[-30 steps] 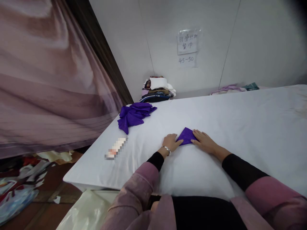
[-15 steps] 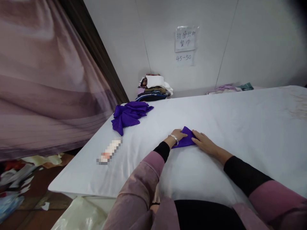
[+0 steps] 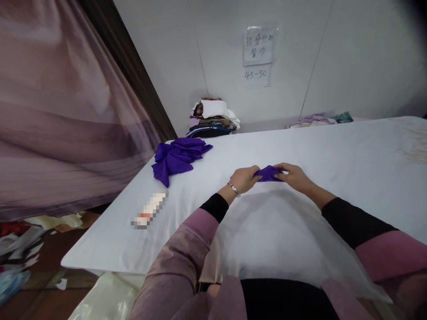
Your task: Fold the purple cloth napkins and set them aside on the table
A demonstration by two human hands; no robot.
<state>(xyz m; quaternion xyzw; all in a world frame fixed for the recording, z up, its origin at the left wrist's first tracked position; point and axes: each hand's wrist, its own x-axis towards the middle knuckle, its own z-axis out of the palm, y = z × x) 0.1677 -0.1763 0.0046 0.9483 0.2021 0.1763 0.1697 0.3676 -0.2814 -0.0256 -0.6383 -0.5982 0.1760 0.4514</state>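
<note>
A folded purple napkin (image 3: 267, 174) is stretched between my two hands over the white-covered table (image 3: 300, 151). My left hand (image 3: 246, 179), with a silver bracelet at the wrist, pinches its left end. My right hand (image 3: 292, 176) grips the right end between thumb and fingers. Parts of both ends are hidden by the fingers. Farther left on the table lies a crumpled heap of purple cloths (image 3: 180, 155).
A pile of folded clothes (image 3: 211, 118) stands against the wall, and more cloth (image 3: 315, 121) lies along the back edge. A blurred-out object (image 3: 150, 210) is on the left of the table. A curtain (image 3: 60, 111) hangs at left; scraps litter the floor.
Both hands have gone from resting on the napkin on the table to gripping its two ends. They have moved it away from me, and it now looks narrower.
</note>
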